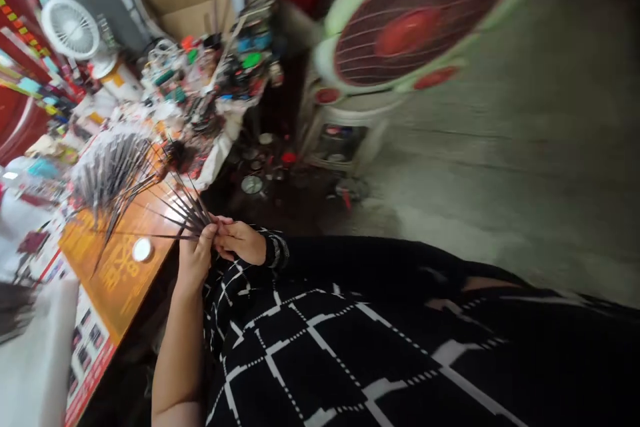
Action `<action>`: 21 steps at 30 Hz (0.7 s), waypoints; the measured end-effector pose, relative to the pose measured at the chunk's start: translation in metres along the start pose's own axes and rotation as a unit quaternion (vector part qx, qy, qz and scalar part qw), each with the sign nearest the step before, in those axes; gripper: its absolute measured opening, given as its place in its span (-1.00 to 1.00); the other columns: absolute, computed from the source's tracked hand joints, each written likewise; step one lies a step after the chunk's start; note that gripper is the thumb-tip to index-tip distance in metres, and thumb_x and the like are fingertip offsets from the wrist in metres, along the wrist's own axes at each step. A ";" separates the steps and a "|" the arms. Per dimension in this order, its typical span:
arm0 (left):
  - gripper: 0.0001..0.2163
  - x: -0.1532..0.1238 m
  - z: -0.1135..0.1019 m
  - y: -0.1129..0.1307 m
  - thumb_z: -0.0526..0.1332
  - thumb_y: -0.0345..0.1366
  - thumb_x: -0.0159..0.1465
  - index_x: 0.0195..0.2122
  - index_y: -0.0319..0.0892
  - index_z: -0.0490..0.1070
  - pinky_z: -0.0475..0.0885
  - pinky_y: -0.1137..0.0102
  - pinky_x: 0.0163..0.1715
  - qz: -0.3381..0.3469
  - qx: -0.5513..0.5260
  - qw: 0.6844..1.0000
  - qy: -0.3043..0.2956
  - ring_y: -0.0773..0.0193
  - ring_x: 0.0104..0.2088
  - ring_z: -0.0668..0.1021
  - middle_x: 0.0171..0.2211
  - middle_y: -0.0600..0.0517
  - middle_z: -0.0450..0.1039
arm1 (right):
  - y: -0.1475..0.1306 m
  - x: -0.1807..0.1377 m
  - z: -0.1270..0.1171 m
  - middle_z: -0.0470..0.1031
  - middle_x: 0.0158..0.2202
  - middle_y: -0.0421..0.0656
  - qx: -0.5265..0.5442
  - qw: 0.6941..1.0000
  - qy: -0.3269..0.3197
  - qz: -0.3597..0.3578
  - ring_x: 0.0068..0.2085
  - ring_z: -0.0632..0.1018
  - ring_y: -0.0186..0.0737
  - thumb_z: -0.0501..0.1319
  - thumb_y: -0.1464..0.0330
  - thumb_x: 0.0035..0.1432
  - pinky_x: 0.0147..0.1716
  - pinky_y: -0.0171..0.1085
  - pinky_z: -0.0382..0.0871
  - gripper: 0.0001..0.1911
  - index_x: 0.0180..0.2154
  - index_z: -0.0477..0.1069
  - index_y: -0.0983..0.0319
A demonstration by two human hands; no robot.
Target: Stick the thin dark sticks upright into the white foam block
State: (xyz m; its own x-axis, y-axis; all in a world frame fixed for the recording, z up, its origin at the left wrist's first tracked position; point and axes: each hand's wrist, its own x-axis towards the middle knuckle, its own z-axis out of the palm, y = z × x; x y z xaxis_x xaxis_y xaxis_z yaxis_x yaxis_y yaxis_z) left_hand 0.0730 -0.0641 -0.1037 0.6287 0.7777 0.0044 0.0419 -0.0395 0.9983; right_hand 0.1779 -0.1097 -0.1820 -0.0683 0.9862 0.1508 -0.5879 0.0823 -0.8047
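Observation:
A fanned bunch of thin, dark, pointed sticks [187,212] spreads from between my two hands, tips toward the table. My left hand [197,255] is closed around its base, thumb on top. Against it, my right hand [241,241] is closed at the same end of the bunch, fingers curled; what each finger presses is too small to see. On the orange board [120,273] ahead lies a bigger pile of similar grey-brown sticks [113,170], with some loose dark ones in front. A small white round lid [142,249] sits on the board near my left hand.
A cluttered heap of small parts [200,73] covers the table's far side, beside a small white fan [71,28]. To the right stands a large green-rimmed fan [410,33] over a stool [345,127]. White wrapped material [37,360] lies at lower left.

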 end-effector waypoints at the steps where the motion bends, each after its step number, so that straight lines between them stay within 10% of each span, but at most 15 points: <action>1: -0.71 0.012 0.010 -0.003 0.25 -0.08 0.29 -0.12 -0.18 0.34 0.54 0.34 -0.22 0.019 0.004 0.999 -0.041 0.20 -0.19 0.61 -0.15 -0.10 0.55 | -0.012 -0.006 -0.014 0.24 -0.60 -0.27 -0.007 1.000 0.011 -0.020 -0.64 0.30 -0.50 0.32 -0.06 0.10 -0.67 -0.43 0.13 -0.42 -0.48 0.33 0.36; 7: -0.25 0.079 0.108 -0.064 0.38 0.03 0.13 0.25 -0.13 0.15 0.30 0.12 0.23 0.077 0.085 0.945 -0.306 0.01 0.22 0.42 0.22 -0.25 0.30 | -0.115 -0.086 -0.129 0.29 -0.58 -0.27 -0.076 0.971 0.188 -0.128 -0.63 0.26 -0.52 0.36 0.04 0.12 -0.67 -0.46 0.05 -0.51 -0.31 0.44 0.40; 13: -0.26 0.086 0.214 -0.103 0.40 -0.09 0.13 0.32 -0.01 0.16 0.40 0.13 0.16 0.070 0.165 0.765 -0.619 0.08 0.11 0.52 0.26 -0.18 0.27 | -0.232 -0.222 -0.238 0.27 -0.58 -0.30 -0.263 0.847 0.415 -0.202 -0.61 0.29 -0.54 0.34 0.16 0.19 -0.64 -0.48 0.07 -0.62 -0.27 0.45 0.41; 16: -0.40 0.101 0.220 -0.122 0.31 -0.15 0.22 0.28 -0.04 0.23 0.47 0.20 0.07 0.014 0.201 0.756 -0.622 0.19 -0.06 0.60 0.17 -0.15 0.38 | -0.267 -0.297 -0.264 0.17 -0.64 -0.37 -0.305 0.803 0.485 -0.164 -0.64 0.18 -0.60 0.24 0.26 0.30 -0.65 -0.50 -0.01 -0.70 -0.30 0.44 0.43; 21: -0.56 0.143 0.178 -0.172 0.27 -0.24 0.18 0.10 -0.16 0.39 0.43 0.16 0.11 -0.076 0.420 0.784 -0.452 0.12 -0.06 0.60 -0.08 -0.09 0.56 | -0.258 -0.395 -0.275 0.15 -0.66 -0.41 -0.357 0.786 0.504 0.027 -0.62 0.18 -0.76 0.07 0.36 0.30 -0.56 -0.46 -0.12 -0.64 -0.30 0.40 0.61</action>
State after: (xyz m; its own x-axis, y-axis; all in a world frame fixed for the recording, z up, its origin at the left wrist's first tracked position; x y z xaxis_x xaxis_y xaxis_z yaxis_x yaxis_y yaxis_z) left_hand 0.2935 -0.0578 -0.2851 0.8445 0.0671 -0.5313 0.4269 -0.6832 0.5924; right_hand 0.5786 -0.4810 -0.1915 0.8071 0.5744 -0.1365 0.0204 -0.2582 -0.9659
